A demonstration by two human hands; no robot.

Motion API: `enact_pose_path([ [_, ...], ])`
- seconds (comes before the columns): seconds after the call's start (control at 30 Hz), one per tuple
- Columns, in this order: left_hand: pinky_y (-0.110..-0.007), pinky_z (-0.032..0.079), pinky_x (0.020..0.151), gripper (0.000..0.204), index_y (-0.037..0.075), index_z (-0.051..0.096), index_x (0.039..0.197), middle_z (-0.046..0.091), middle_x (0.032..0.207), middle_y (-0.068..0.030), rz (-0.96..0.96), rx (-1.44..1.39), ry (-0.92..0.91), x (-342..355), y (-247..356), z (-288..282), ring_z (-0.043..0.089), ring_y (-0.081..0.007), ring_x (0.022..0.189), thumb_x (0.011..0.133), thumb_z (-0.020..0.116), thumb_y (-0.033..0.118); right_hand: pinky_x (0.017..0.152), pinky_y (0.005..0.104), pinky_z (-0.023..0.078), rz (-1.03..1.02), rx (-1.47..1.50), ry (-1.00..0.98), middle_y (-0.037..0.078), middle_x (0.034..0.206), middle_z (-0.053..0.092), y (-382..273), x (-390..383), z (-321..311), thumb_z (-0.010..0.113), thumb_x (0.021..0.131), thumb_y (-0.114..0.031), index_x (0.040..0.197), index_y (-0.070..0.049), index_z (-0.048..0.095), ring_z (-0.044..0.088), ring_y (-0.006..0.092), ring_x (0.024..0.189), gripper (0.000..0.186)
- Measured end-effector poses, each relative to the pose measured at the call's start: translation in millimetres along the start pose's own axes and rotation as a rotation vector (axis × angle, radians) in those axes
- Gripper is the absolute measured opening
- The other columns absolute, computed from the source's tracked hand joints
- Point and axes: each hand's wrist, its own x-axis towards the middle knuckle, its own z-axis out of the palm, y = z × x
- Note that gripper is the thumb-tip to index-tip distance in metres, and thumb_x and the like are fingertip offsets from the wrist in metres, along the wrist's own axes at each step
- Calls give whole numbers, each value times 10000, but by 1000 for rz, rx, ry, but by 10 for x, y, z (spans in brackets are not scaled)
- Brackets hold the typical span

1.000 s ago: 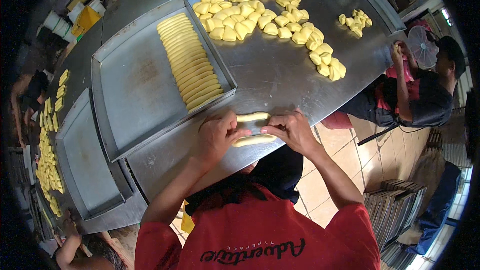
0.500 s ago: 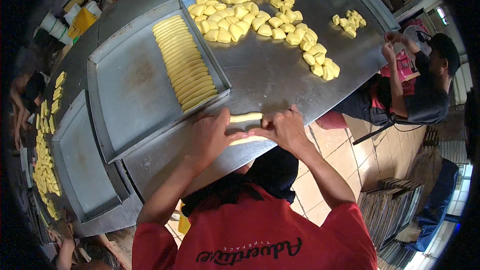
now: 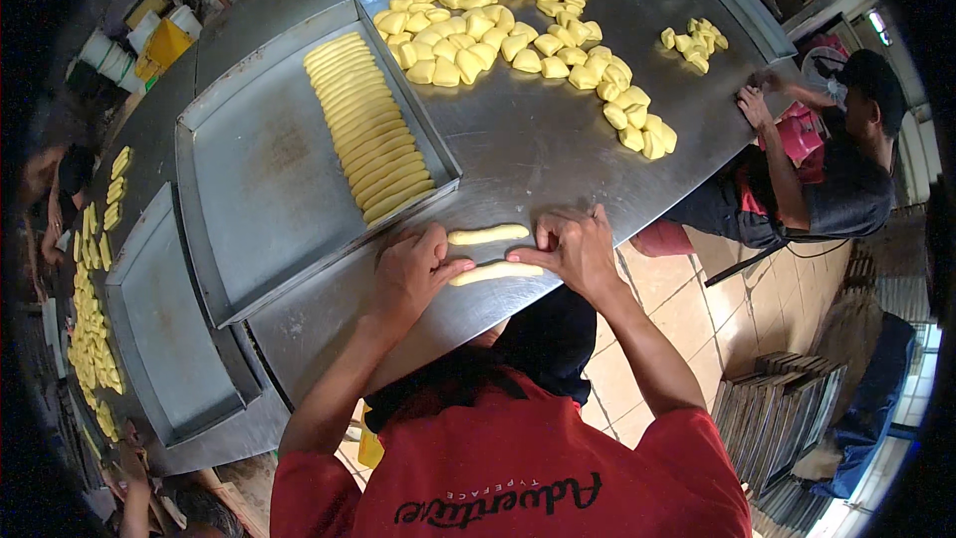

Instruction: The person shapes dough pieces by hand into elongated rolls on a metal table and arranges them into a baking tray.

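Note:
Two pale yellow dough sticks lie crosswise on the steel table near its front edge, a far dough stick (image 3: 488, 234) and a near dough stick (image 3: 498, 272). My left hand (image 3: 410, 274) rests at their left ends, its thumb stretched out onto the near stick. At the right ends is my right hand (image 3: 576, 251), its thumb also touching the near stick. On both hands the thumb stands apart from the bent fingers, and neither grips the dough. Just beyond my left hand, a large metal tray (image 3: 264, 229) carries a row of similar dough sticks (image 3: 368, 130).
Many cut dough pieces (image 3: 478, 35) cover the far table; a smaller pile (image 3: 695, 43) lies right. An emptier metal tray (image 3: 164, 314) and more dough (image 3: 92, 339) are left. A co-worker (image 3: 846, 159) sits at right. Stacked trays (image 3: 782, 413) stand on the floor.
My hands have drawn apart; the thumbs, which nearly met over the near stick, now lie farther apart, uncovering more of both sticks. The co-worker at right has lowered their hands toward the table.

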Motion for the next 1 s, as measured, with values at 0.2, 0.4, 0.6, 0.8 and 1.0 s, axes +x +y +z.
enact_pose_path([
  [0.2, -411, 503, 630, 292, 44, 676, 963, 620, 764, -92, 70, -43, 0, -54, 10, -85, 624, -248, 689, 897, 885, 237, 871, 418, 501, 81, 237, -139, 87, 864, 749, 14, -16, -85, 854, 873, -444, 911, -65, 766, 721, 297, 867, 391],
  [0.4, -429, 602, 779, 221, 23, 743, 1179, 714, 1102, -154, -55, -251, -71, -256, 359, -116, 717, -323, 884, 986, 770, 127, 857, 438, 584, -233, 430, 8, 144, 1132, 766, -87, -276, -5, 794, 965, -156, 1221, -54, 800, 728, 337, 1006, 276],
  [0.6, -335, 604, 773, 216, 28, 771, 1156, 707, 1133, -135, -102, -358, -29, -89, 192, -70, 730, -240, 923, 944, 800, 50, 833, 423, 599, -180, 485, 76, 149, 1188, 699, -117, -77, -28, 811, 921, -79, 1164, -15, 785, 726, 331, 1032, 252],
  [0.8, -409, 587, 922, 366, 70, 717, 1310, 621, 1299, -164, -35, -277, 161, -147, 128, 171, 673, -325, 1145, 949, 751, 18, 911, 392, 572, -105, 477, 185, 137, 1216, 628, -138, -89, 106, 826, 906, -42, 1283, -58, 758, 655, 318, 1119, 383],
  [1.0, -383, 584, 921, 417, 21, 711, 1343, 665, 1233, -171, 46, -52, -14, 68, 265, -30, 680, -316, 1136, 933, 786, 25, 984, 464, 570, -173, 222, 59, 193, 1268, 643, -238, 56, -1, 801, 895, -52, 1291, -27, 733, 653, 403, 1167, 403],
])
